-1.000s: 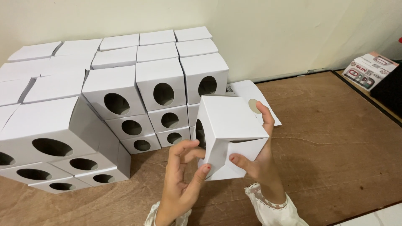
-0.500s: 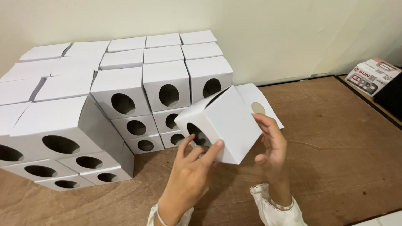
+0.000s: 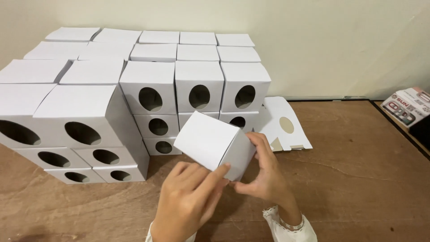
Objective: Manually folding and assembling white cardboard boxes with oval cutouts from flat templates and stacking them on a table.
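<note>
I hold a small white cardboard box (image 3: 210,140) tilted above the wooden table, just in front of the stacked boxes. My left hand (image 3: 188,201) supports its near lower edge with fingertips on the corner. My right hand (image 3: 266,172) grips its right side, thumb underneath. The box's closed faces point at me and no hole shows on it.
A large stack of white boxes with oval holes (image 3: 148,94) fills the back left against the wall. A flat unfolded box blank (image 3: 284,125) lies right of the stack. A printed carton (image 3: 410,105) sits at the right edge. The brown wooden table (image 3: 358,179) runs to the right.
The box has been turned and lowered toward the left. Its hole side, visible earlier, now faces away. Both hands shifted down and left with it.
</note>
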